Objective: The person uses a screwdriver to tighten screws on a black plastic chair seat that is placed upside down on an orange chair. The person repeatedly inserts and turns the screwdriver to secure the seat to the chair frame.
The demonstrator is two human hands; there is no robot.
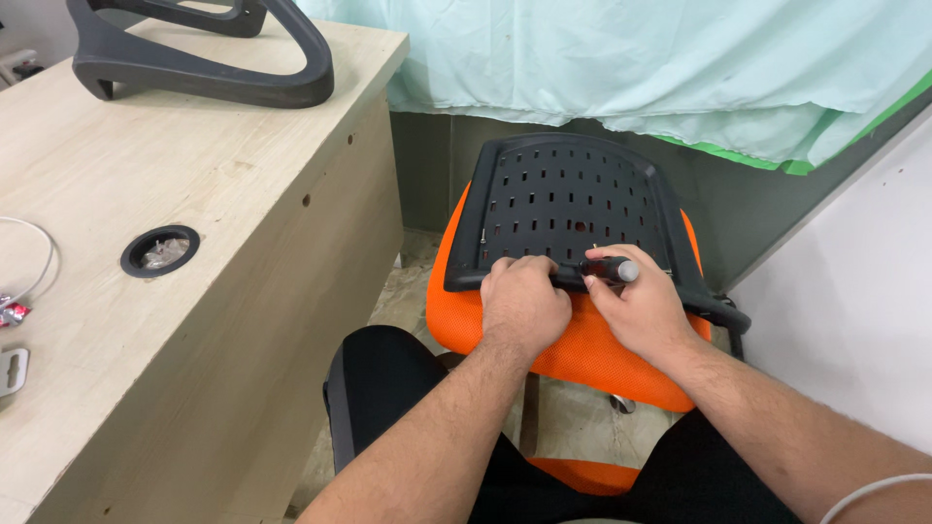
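Right hand was closed around a black-handled screwdriver, grey cap end pointing toward frame right, long axis lying roughly horizontal along the near edge of the black perforated seat plate. Left hand sat just beside it to frame left, curled shut over that same edge. Plate rested on the orange chair seat, centre frame.

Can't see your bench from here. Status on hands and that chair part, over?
Left hand gripping near edge of black perforated panel. Right hand holds screwdriver at same edge. Panel rests on orange seat. Nothing in the way.
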